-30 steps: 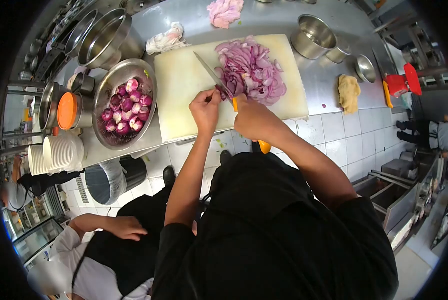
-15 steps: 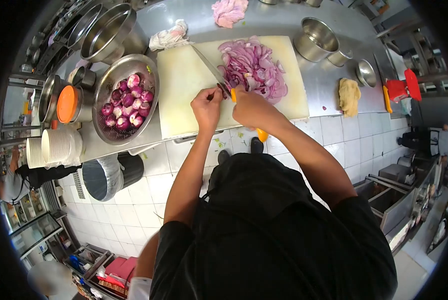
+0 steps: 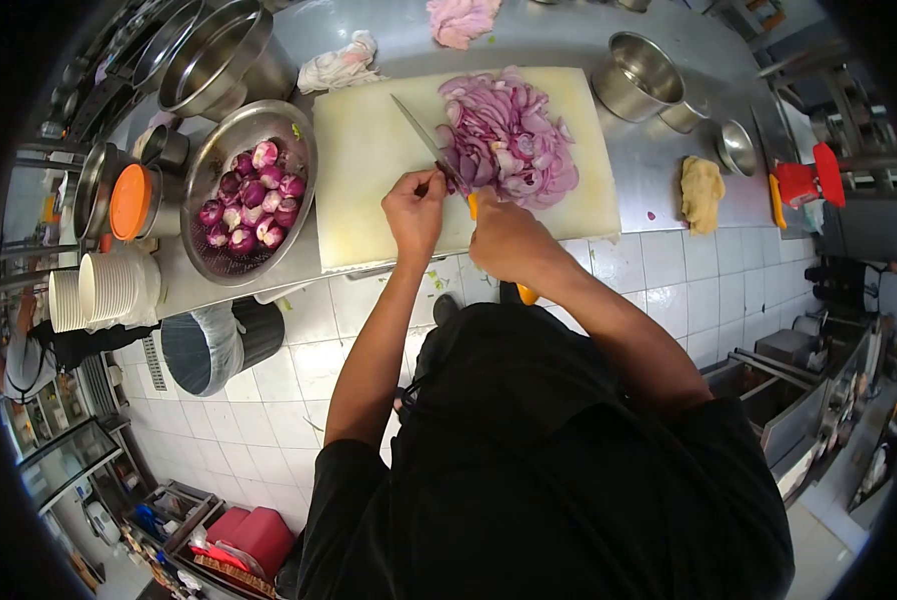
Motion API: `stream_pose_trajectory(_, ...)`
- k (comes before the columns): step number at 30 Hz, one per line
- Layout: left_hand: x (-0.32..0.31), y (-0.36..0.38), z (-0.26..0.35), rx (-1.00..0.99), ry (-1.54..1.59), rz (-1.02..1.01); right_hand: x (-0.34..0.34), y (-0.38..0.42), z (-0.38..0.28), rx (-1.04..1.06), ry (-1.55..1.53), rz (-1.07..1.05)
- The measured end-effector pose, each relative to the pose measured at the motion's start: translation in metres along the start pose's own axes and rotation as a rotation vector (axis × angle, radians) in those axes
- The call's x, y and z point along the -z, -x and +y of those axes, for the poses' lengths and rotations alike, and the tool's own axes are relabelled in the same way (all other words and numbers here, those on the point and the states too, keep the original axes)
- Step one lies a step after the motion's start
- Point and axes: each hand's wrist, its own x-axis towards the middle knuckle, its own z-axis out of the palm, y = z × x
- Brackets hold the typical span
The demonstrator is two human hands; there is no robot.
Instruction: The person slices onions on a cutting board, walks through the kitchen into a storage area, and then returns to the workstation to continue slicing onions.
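Note:
My right hand (image 3: 509,235) is wrapped round the orange handle of a long knife (image 3: 421,132), its blade pointing up and left over the white cutting board (image 3: 359,190). Left of the blade, the fingers of my left hand (image 3: 414,205) are pinched together close to the knife and a small dark red piece; whether they grip it is hard to make out. A heap of sliced purple onion (image 3: 514,140) lies on the board beyond my right hand. Several peeled purple onions (image 3: 255,200) sit in a perforated steel colander (image 3: 201,160) left of the board.
White cloth (image 3: 339,66), pink cloth (image 3: 461,20) and yellow cloth (image 3: 703,194) lie on the steel counter. A steel pot (image 3: 637,78) stands at right, stacked white bowls (image 3: 114,288) at left. Below is a lined bin (image 3: 204,350). A co-worker's dark clothing (image 3: 94,340) shows at far left.
The knife blade has swung slightly lower and its handle has shifted a little right with my right hand. My left hand has hardly moved. The whole view has shifted slightly.

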Motion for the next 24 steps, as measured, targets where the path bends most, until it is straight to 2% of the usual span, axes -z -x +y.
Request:
stream_pose_trajectory(4, 0.001, 0.001, 0.001, -0.028, -0.077, 0.004, -0.031, -0.035, 0.016, 0.077, -0.038, 0.111)
stream_pose_trajectory(9, 0.000, -0.003, 0.002, -0.060, -0.095, 0.010, -0.007, -0.051, 0.021, 0.109, -0.083, 0.087)
stream_pose_trajectory(12, 0.001, 0.003, 0.002, -0.051, -0.067, 0.019, 0.029, -0.012, -0.004, -0.009, -0.121, -0.076)
stream_pose_trajectory(24, -0.001, 0.000, -0.002, -0.055, -0.021, 0.042, 0.017, 0.006, -0.011, -0.033, -0.130, -0.040)
